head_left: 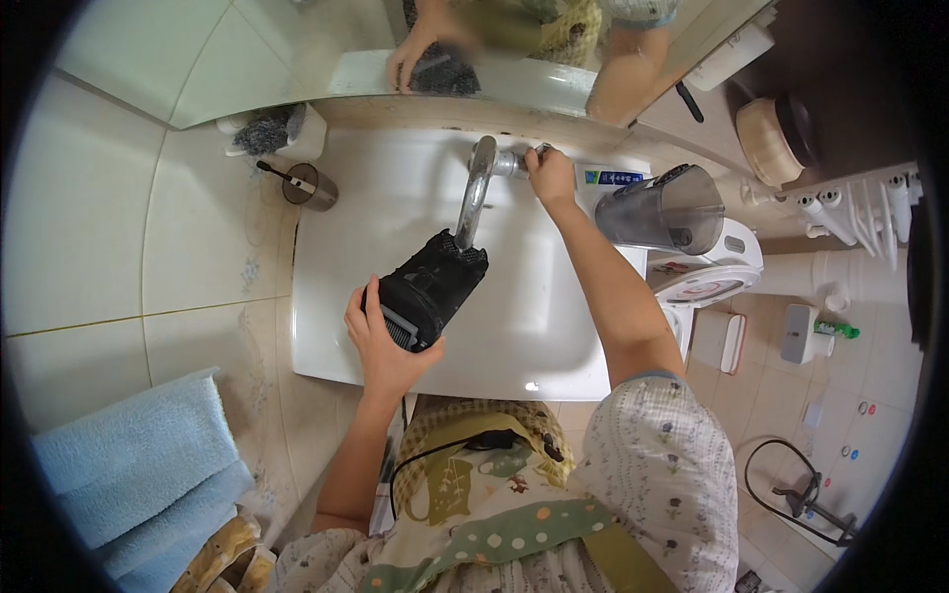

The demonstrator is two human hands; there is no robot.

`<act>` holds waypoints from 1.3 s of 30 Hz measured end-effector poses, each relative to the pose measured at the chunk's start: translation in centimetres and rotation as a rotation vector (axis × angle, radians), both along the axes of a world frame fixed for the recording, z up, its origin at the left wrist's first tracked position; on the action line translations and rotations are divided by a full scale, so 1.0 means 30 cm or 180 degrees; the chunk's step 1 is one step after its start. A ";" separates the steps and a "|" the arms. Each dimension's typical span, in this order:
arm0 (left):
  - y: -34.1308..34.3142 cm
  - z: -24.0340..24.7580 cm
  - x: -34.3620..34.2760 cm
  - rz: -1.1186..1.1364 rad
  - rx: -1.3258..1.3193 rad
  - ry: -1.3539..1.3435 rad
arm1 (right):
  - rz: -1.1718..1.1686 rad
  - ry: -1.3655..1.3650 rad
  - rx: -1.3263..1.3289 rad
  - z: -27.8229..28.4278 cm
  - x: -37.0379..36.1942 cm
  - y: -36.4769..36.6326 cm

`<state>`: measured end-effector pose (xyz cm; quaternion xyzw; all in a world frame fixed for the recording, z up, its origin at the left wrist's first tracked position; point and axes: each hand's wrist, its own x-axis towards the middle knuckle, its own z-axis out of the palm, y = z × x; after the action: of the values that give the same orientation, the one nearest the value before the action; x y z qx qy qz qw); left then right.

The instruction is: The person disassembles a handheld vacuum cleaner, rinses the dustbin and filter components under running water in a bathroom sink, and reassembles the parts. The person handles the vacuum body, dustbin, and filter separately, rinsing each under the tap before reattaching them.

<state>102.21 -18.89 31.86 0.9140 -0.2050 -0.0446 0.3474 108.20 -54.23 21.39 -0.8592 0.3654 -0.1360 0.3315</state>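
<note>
My left hand (383,348) grips a black plastic part (432,287) with a ribbed grey grille at its near end. The part is tilted over the white washbasin (539,326), its far, open end right under the spout of the chrome tap (477,188). I cannot make out whether water is flowing. At the back of the basin, my right hand (551,176) has its fingers closed round the tap's lever (535,156), which they mostly hide.
A smoky clear container (662,210) lies on the basin's right corner beside a blue tube (613,178). On the left stands a brown cup (309,188) with a toothbrush. A mirror (297,59) rises behind, a light blue towel (148,465) hangs lower left, and a toilet (707,287) stands right.
</note>
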 end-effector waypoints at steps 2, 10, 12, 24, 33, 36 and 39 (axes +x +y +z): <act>0.006 -0.001 -0.003 -0.0017 0.0052 0.0013 | -0.0018 0.0014 -0.0125 0.013 -0.004 0.011; -0.005 -0.027 -0.005 -0.0087 0.0000 0.0018 | -0.0082 -0.0121 -0.0029 0.003 -0.009 0.015; -0.012 -0.032 -0.009 -0.0073 0.0007 0.0069 | -0.0122 -0.0139 0.0098 0.002 -0.009 0.013; -0.099 -0.131 0.030 -0.0296 0.0266 0.0271 | -0.0029 -0.1019 0.1691 -0.014 -0.345 0.314; -0.129 -0.136 0.053 -0.0642 0.0408 0.0095 | 0.1753 -0.0440 0.0322 0.064 -0.340 0.434; -0.118 -0.135 0.059 -0.0621 0.0382 0.0091 | 0.1336 -0.0576 0.0737 0.055 -0.326 0.450; -0.085 -0.130 0.061 -0.0608 0.0473 -0.0057 | 0.1177 -0.0459 0.0915 0.062 -0.337 0.439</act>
<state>104.06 -21.46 27.97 0.9139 -0.2904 -0.0844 0.2710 98.09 -41.04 23.25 -0.8434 0.1929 -0.0806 0.4949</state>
